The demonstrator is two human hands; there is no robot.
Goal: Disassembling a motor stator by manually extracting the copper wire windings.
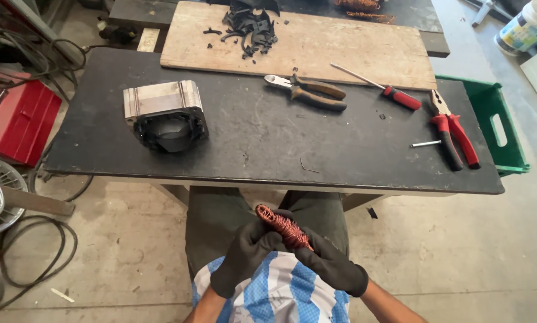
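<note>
Dark counter [250, 137] carries a grey motor stator housing [165, 115] at left, side cutters [307, 91] mid, red-handled screwdriver [383, 88] and red pliers [454, 131] at right. Wooden board [340, 45] at far edge holds black plastic scraps [249, 27]. Nothing sits between hands and counter. Copper wire coil [283, 226]: reddish, tightly bundled, elongated, held over the lap, near side of the counter. Left hand [244, 254] and right hand [328, 260], both black-gloved, clamped on it together. Green crate [490, 122] at right, contents not visible. Red toolbox [20, 119] at left, closed.
</note>
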